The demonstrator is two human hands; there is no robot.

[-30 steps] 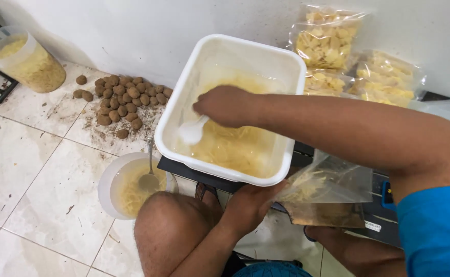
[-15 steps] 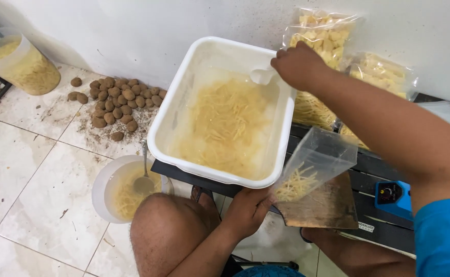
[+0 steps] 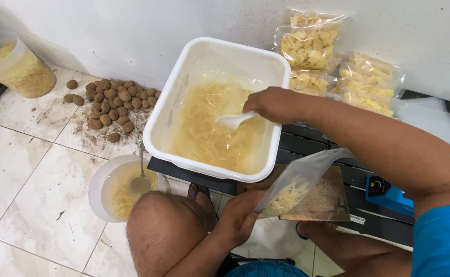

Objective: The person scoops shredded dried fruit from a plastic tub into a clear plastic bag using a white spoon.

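Two hands at work over a white tub (image 3: 166, 110) of pale shredded strips in cloudy liquid. Right hand (image 3: 275, 104), fingers closed around the handle of a white spoon (image 3: 233, 121), holds the bowl of the spoon just above or in the wet shreds; which of the two cannot be told. Left hand (image 3: 238, 218), beside the bare knee (image 3: 158, 225), pinches the lower edge of a clear plastic bag (image 3: 299, 180), which leans open-mouthed toward the tub and already holds some shreds at its bottom. Behind the bag lies a wooden board (image 3: 327, 197). On the tiled floor (image 3: 24, 169): a round bowl (image 3: 101, 187) with a metal ladle (image 3: 140, 179), a heap of small brown tubers (image 3: 109, 102), a plastic jar (image 3: 17, 64) of shreds. Filled packets (image 3: 312, 43) lean against the wall. Risk, as judged: the limp bag mouth, held by one edge only, may fold shut or sag, so that a dripping spoonful falls onto the board or floor
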